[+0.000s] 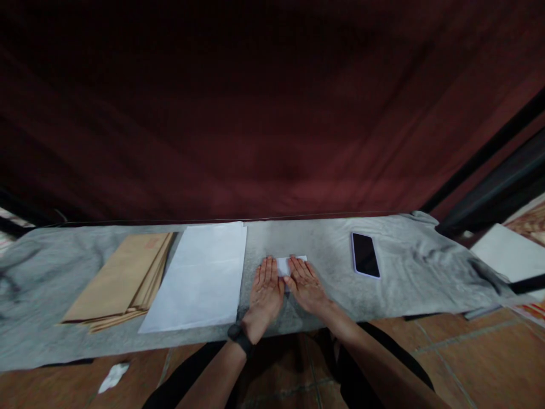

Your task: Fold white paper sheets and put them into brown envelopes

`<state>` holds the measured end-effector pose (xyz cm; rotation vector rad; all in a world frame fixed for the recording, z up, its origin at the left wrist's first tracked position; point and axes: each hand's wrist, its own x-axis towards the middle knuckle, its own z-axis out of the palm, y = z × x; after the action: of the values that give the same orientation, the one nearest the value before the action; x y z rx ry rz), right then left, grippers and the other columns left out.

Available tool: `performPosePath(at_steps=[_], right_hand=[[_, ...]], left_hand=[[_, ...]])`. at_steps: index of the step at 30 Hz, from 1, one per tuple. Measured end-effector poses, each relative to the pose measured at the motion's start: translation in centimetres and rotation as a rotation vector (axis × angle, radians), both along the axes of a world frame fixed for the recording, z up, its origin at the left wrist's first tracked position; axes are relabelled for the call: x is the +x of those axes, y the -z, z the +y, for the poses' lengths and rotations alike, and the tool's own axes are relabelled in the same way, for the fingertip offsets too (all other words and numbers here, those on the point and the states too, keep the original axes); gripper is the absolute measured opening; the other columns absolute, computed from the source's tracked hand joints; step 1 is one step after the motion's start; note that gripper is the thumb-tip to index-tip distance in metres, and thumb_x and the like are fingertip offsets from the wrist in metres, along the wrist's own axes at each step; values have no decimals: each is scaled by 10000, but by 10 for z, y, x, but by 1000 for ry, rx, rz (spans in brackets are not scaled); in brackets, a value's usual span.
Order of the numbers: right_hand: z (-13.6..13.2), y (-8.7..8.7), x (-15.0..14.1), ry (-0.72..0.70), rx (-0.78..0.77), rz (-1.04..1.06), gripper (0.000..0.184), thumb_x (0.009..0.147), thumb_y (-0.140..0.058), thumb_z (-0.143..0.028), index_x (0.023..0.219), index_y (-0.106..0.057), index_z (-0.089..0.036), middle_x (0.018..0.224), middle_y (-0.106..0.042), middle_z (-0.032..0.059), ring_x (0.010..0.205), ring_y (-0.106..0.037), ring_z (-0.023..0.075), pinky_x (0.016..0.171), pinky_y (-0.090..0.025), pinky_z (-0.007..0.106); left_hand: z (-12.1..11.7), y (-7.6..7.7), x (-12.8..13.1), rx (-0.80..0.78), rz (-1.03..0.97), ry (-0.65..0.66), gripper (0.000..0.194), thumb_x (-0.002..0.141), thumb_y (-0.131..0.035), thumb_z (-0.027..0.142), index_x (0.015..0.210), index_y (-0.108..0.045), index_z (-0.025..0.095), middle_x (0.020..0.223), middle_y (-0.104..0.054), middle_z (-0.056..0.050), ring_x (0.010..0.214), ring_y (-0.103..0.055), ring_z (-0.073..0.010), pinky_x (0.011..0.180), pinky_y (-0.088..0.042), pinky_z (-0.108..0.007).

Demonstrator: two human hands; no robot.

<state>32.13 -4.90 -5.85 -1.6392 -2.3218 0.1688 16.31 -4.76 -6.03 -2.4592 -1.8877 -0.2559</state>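
My left hand point(266, 291) and my right hand point(305, 284) lie flat, side by side, fingers stretched out, pressing on a small folded white paper point(284, 264) on the grey cloth point(383, 289) that covers the table. Most of the paper is hidden under my palms; only its far edge shows between and beyond my fingers. A dark watch sits on my left wrist.
A stack of white sheets point(202, 275) lies left of my hands, and a pile of brown envelopes point(121, 281) further left. A dark phone point(365, 254) rests to the right. A dark red curtain point(255, 113) hangs behind. A crumpled white scrap point(113, 376) lies on the tiled floor.
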Motion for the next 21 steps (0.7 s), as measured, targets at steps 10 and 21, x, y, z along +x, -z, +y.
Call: performPosePath(at_steps=[10, 21], right_hand=[[7, -1, 33, 131, -30, -51, 561, 1041, -294, -389, 1534, -362, -130, 1596, -343, 106, 1486, -296, 259, 1215, -232, 475], [46, -22, 35, 61, -99, 69, 528, 857, -552, -140, 1378, -576, -220, 1360, -614, 88, 1250, -557, 230, 1125, -368, 407]], left_hand=[[1, -8, -18, 32, 13, -81, 565, 987, -313, 284, 1488, -400, 36, 1575, -371, -170, 1475, -327, -269, 1214, -273, -435], [25, -15, -22, -27, -163, -1, 535, 944, -395, 163, 1470, -428, 74, 1508, -487, -160, 1424, -414, -271, 1175, -326, -454]])
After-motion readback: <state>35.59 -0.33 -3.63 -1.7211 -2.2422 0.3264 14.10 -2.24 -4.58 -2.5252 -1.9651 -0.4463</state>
